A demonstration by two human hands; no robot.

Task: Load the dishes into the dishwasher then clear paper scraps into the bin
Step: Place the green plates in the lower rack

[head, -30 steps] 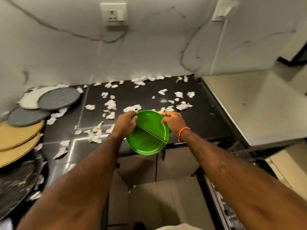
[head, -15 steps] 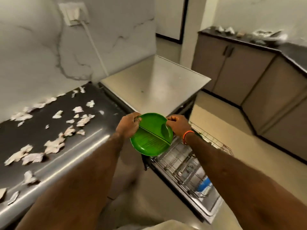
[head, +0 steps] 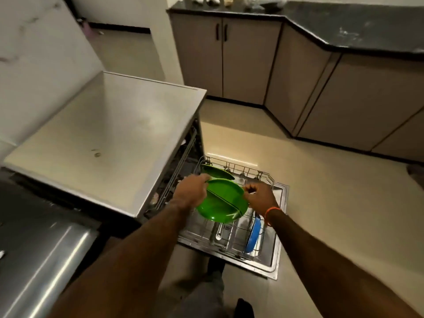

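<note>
green plastic, round and split by a raised ridge: the divided plate (head: 221,201) hangs tilted in the air above the pulled-out lower rack (head: 241,228) of the open dishwasher (head: 110,143). both hands carry it. the left hand (head: 191,190) has its grip curled over the plate's upper left rim, fingers wrapped around the edge. the right hand (head: 260,197) pinches the opposite rim at the upper right, fingers bent and closed on the edge; an orange band (head: 271,213) circles that wrist.

a second green plate (head: 216,172) already stands tilted in the far part of the rack, just behind the held one and partly hidden by the left hand. a blue plate (head: 253,235) stands on edge in the near right section of the rack, below the right wrist. something metallic, perhaps a utensil (head: 219,232), lies in the rack under the held plate; what it is cannot be told.

the dishwasher's steel top is bare apart from a small mark (head: 96,153). at the lower left a dark tabletop (head: 41,237) with a shiny strip runs out of view. across the pale floor (head: 321,191), beige cabinets (head: 252,63) with a black tabletop (head: 344,21) line the far wall, with a few blurred objects on top.
</note>
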